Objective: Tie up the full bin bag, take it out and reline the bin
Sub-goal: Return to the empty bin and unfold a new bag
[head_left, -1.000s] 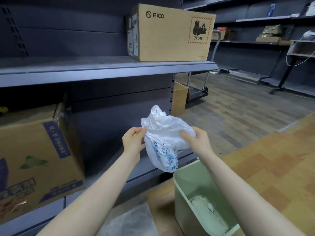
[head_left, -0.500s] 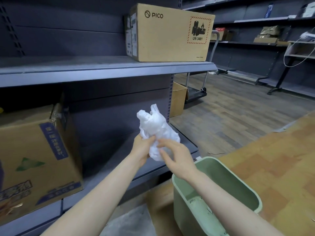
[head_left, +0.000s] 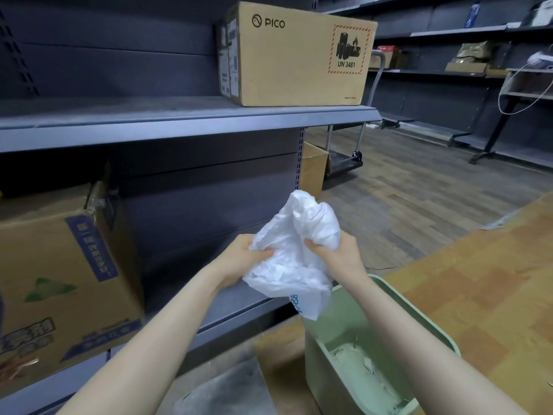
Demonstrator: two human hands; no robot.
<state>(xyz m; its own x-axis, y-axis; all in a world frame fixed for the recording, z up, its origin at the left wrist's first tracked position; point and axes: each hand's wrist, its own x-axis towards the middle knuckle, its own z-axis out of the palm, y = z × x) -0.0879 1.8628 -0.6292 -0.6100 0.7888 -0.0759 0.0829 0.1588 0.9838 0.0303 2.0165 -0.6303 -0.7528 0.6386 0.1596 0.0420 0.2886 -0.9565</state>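
A crumpled white plastic bag (head_left: 294,262) with blue print hangs in the air between both hands, just above the far rim of a pale green bin (head_left: 338,342). My left hand (head_left: 241,259) grips the bag's left edge. My right hand (head_left: 338,254) grips its right side. The bin stands on the floor at lower right with no liner in it, and its dusty bottom shows. My right forearm crosses over the bin's opening.
Grey metal shelving (head_left: 179,121) runs along the left, with a PICO cardboard box (head_left: 296,55) on top and a printed carton (head_left: 59,283) on the lower shelf. A trolley (head_left: 347,158) stands behind. Brown cardboard sheets (head_left: 478,289) lie on the floor.
The bag was bunched tightly between both hands half a second ago. The hands have since drawn apart, and the bag has spread and dropped lower, toward the bin.
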